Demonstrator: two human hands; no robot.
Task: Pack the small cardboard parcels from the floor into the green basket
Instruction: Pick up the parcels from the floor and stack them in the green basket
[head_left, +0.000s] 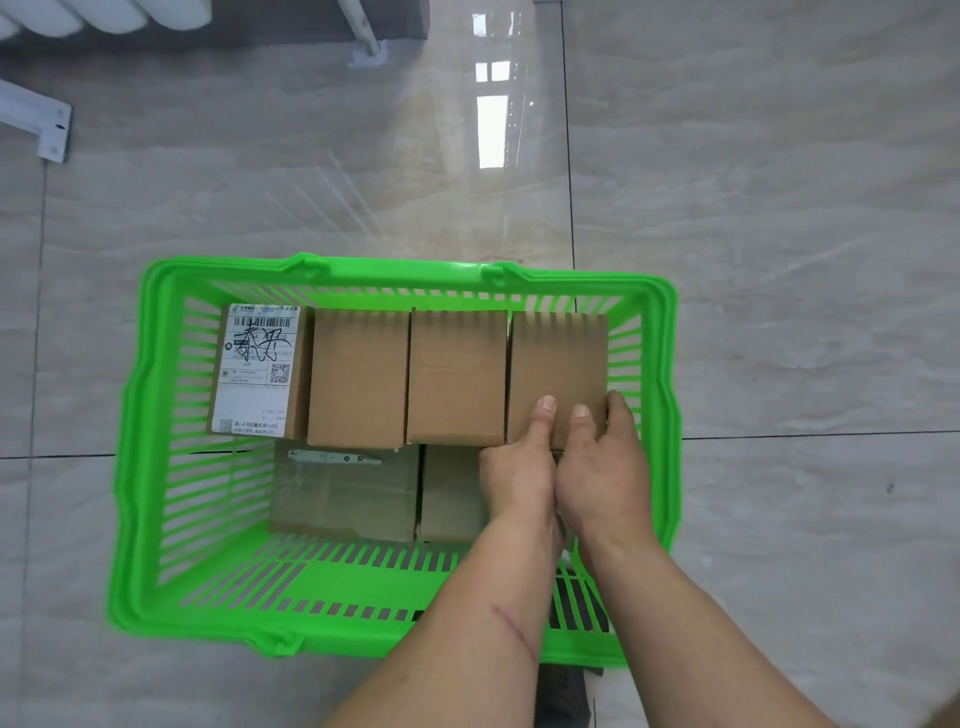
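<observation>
A: Both forearms come in over near rim of green basket. Hands?
B: Left hand + right hand side by side, gripping rightmost parcel, thumbs on top.
A: Rest?
B: 4 parcels in far row inc. labelled parcel far left; 2 lower parcels beneath, nearer side.
</observation>
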